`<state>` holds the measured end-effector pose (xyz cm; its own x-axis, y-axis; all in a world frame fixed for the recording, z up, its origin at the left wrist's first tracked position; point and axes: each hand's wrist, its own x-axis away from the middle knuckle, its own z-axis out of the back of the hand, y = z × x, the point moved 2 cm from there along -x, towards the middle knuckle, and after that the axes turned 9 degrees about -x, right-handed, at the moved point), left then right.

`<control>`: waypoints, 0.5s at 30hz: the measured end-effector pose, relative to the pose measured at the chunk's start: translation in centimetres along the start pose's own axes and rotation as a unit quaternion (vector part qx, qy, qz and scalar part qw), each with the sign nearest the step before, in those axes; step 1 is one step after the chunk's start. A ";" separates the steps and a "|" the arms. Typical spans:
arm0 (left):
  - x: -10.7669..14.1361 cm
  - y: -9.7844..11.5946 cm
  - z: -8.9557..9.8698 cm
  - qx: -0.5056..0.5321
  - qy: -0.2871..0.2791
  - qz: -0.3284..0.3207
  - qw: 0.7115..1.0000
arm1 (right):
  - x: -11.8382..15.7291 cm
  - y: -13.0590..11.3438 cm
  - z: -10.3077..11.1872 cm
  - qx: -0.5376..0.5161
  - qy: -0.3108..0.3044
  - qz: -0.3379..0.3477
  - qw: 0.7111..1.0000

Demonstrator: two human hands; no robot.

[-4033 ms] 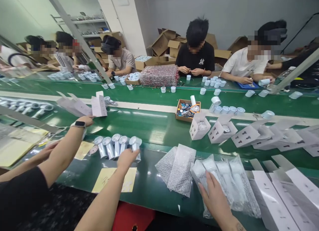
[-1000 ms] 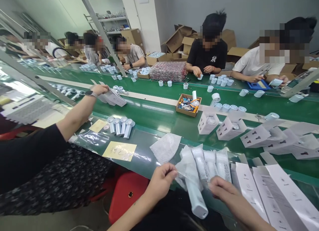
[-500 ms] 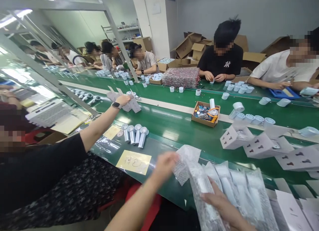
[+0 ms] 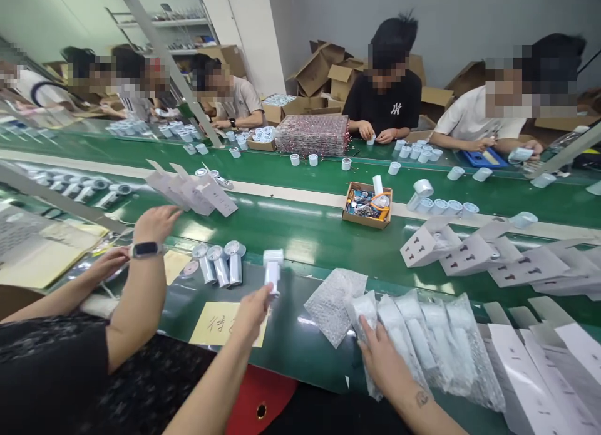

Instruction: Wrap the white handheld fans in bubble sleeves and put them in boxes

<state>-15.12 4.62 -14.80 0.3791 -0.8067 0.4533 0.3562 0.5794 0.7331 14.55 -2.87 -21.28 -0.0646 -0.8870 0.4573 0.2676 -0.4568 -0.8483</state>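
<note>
Green bench (image 4: 305,363) across the frame; left hand (image 4: 253,310) at lower centre pinches a device (image 4: 273,270); right hand (image 4: 384,355), lower right, lies spread on a sleeve (image 4: 365,306).

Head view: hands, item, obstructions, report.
Left hand gripping glossy white T-shaped device. Right hand, fingers spread, on leftmost bubble-wrapped white device in row. Translucent bubble-wrap bag lies between hands.

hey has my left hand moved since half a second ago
Yes, leftward: your left hand was right of the yellow note; now it overlaps the note's right side in view.
</note>
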 end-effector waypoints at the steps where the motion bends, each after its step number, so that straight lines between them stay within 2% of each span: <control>1: 1.7 -0.5 -1.6 0.050 -0.035 0.020 0.998 | 0.3 -1.4 0.0 -0.038 0.009 0.000 0.999; 2: 3.5 -0.9 -3.4 0.095 -0.080 0.029 0.992 | 0.5 -2.9 -0.2 -0.095 0.010 -0.003 0.995; 4: 7.0 -1.3 -6.8 0.130 -0.208 0.000 0.969 | 0.7 -5.6 -0.7 -0.241 -0.023 -0.034 0.970; 6: 9.0 -1.3 -9.0 0.062 -0.347 -0.100 0.931 | 0.6 -7.3 -1.1 -0.358 -0.066 -0.103 0.926; 7: 9.1 -1.3 -9.4 -0.004 -0.377 -0.172 0.910 | 0.5 -7.7 -1.1 -0.386 -0.076 -0.130 0.910; 8: 8.4 -1.3 -9.4 -0.083 -0.372 -0.248 0.891 | 0.4 -7.8 -0.9 -0.396 -0.077 -0.149 0.903; 10: 5.4 -1.4 -8.8 -0.249 -0.282 -0.374 0.847 | 0.4 -7.5 0.0 -0.391 -0.065 -0.170 0.902; 11: 3.6 -1.6 -8.4 -0.317 -0.239 -0.405 0.823 | 0.5 -7.3 0.6 -0.388 -0.062 -0.178 0.902; 12: 1.7 -1.8 -8.2 -0.368 -0.220 -0.416 0.802 | 0.7 -7.0 1.2 -0.388 -0.065 -0.189 0.900; 13: 0.1 -2.0 -8.1 -0.400 -0.223 -0.415 0.786 | 1.1 -6.7 1.7 -0.389 -0.075 -0.204 0.895; 15: -2.0 -2.4 -8.3 -0.420 -0.250 -0.396 0.777 | 2.0 -6.3 2.7 -0.402 -0.096 -0.216 0.885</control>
<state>-9.66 5.85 -21.66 -0.5480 -0.7716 0.3229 0.8204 -0.4205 0.3876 15.30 -1.63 -14.30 0.1911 -0.6249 0.7570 -0.5174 -0.7195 -0.4633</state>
